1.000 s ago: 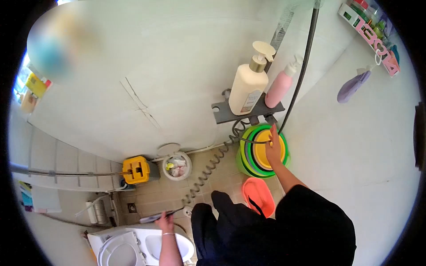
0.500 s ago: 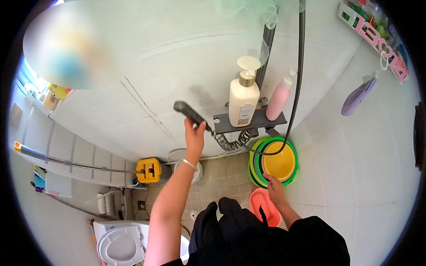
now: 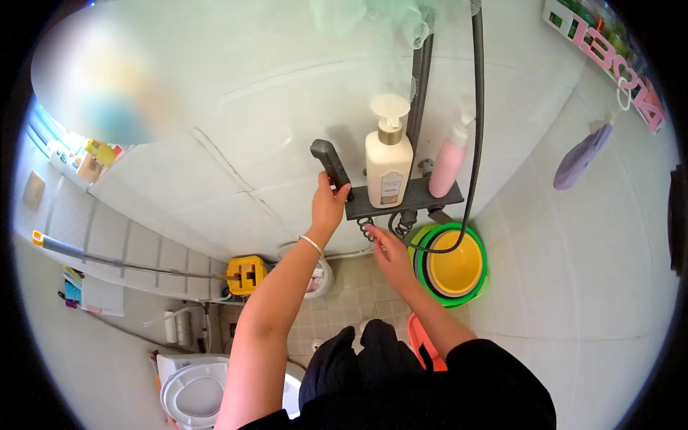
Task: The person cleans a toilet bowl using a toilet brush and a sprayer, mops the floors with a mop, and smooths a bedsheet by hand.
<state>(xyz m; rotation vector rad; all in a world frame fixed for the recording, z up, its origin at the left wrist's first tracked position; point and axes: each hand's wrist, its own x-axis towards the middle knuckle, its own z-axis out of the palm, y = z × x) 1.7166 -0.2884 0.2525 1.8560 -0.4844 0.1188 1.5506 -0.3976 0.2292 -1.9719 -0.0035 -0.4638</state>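
My left hand (image 3: 330, 206) is closed around a black handheld sprayer (image 3: 329, 158), its head pointing up and its lower end at the left end of a dark shelf (image 3: 433, 201) on the wall. Under the shelf, my right hand (image 3: 394, 261) has its fingertips on the black coiled hose (image 3: 364, 228), seemingly pinching it. A cream pump bottle (image 3: 388, 168) stands on the shelf just right of the sprayer. Farther right on it is a pink pump bottle (image 3: 448, 166).
Nested basins (image 3: 459, 261) sit on the floor at the right, with a coral basin (image 3: 423, 337) nearer me. A long hose (image 3: 478, 129) loops down before the shelf. A mop handle (image 3: 136, 265), yellow-topped bucket (image 3: 246, 274), small bin (image 3: 320, 279) and toilet (image 3: 193, 394) are leftward.
My left hand has brought the sprayer right and turned it more upright against the shelf's end. My right hand has risen from beside the basins to the coiled hose.
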